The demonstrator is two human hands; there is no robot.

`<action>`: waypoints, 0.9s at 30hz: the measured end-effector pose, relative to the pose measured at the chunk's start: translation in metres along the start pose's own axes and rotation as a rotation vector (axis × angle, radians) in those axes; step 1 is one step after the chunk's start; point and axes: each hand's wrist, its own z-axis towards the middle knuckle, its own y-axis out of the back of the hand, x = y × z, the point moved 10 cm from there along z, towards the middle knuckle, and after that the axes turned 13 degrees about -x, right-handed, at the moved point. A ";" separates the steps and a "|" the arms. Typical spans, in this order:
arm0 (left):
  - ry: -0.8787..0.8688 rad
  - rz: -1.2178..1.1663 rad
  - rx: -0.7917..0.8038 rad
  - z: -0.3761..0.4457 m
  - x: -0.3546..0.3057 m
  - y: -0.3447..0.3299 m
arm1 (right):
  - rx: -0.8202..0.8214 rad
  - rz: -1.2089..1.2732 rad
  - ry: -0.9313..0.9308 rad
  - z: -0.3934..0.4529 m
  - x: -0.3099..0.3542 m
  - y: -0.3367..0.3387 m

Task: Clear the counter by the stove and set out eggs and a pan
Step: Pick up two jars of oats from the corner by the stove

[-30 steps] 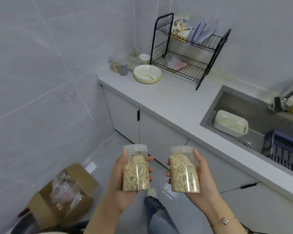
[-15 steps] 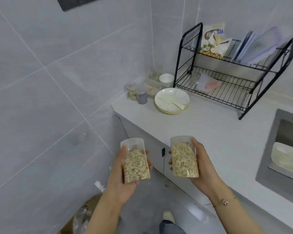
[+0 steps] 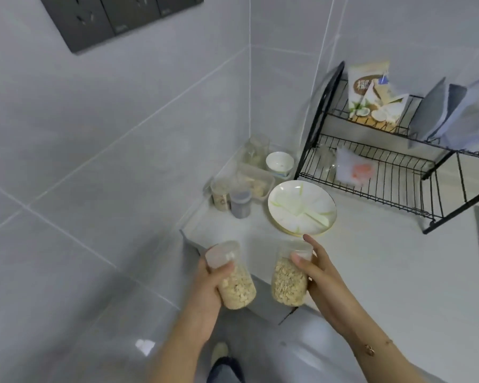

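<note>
Grey-tiled kitchen corner, white counter point(image 3: 371, 266) running into it, dark socket panel point(image 3: 116, 20) high on the left wall.

Left hand point(image 3: 208, 288) grips a clear plastic jar point(image 3: 233, 277) of pale flakes, lid end tilted away toward the corner, fingers wrapped round the body. Right hand point(image 3: 320, 275) grips a second clear jar point(image 3: 289, 275) of oat-like flakes, thumb across the front, index finger stretched past the lid. Both jars are held in the air at the near left end of the counter, side by side, not touching each other; the left one hangs just off the counter edge, the right one over it.

In the corner behind them: a white plate point(image 3: 302, 211) with a pale green pattern, a small grey-lidded container point(image 3: 240, 203), a clear canister point(image 3: 221, 194) beside it, a rectangular clear tub point(image 3: 256, 183), a white bowl point(image 3: 279, 164) and a glass jar point(image 3: 256, 150) against the wall.

Black two-tier wire rack point(image 3: 385, 189) to the right: snack packet point(image 3: 371, 98) and grey pouches point(image 3: 454, 114) on top, a glass and a blurred bag on the lower tier.

No eggs or pan in view.
</note>
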 end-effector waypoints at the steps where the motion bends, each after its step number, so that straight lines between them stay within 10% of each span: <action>1: -0.025 0.037 -0.012 0.015 -0.008 0.007 | -0.015 -0.045 0.028 0.007 0.003 -0.011; 20: -0.335 0.522 -0.051 0.180 -0.042 0.018 | -0.045 -0.460 0.128 0.144 -0.022 -0.094; 27: 0.031 0.244 -0.189 0.186 -0.005 0.039 | -0.084 -0.191 -0.177 0.139 -0.075 -0.082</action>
